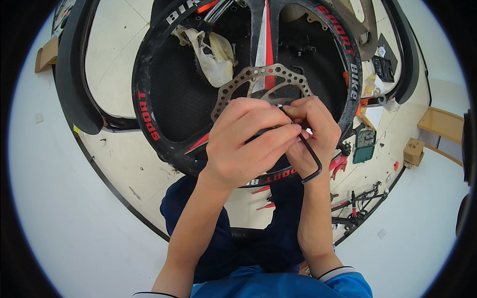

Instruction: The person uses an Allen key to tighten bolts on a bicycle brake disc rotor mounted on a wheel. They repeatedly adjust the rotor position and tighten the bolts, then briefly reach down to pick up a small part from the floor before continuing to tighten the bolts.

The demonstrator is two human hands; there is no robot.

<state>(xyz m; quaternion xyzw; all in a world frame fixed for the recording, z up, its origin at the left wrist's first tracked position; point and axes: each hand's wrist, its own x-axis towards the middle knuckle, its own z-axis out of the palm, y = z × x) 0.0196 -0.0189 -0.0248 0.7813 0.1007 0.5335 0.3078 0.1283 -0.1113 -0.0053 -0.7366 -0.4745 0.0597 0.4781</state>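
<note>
A black L-shaped hex key (311, 152) runs between my hands, its bent end hanging over my right wrist. My left hand (242, 141) pinches its long arm with the fingertips. My right hand (313, 126) closes thumb and finger around the key near its upper tip, where a small silver bolt head (280, 106) shows; whether the key sits in it is hard to tell. Just beyond my fingers is a perforated steel brake disc (234, 82), partly hidden by my hands. It lies over the centre of a black bicycle wheel (143, 74) with red-and-white spokes.
Black armrests (72, 74) flank the wheel. Through the spokes show a dirty cloth or glove (218, 61), another hex key (298, 67) and a chrome-handled tool (220, 10). A green bit case (364, 147), a cardboard box (413, 151) and a bicycle frame (354, 210) are on the floor at right.
</note>
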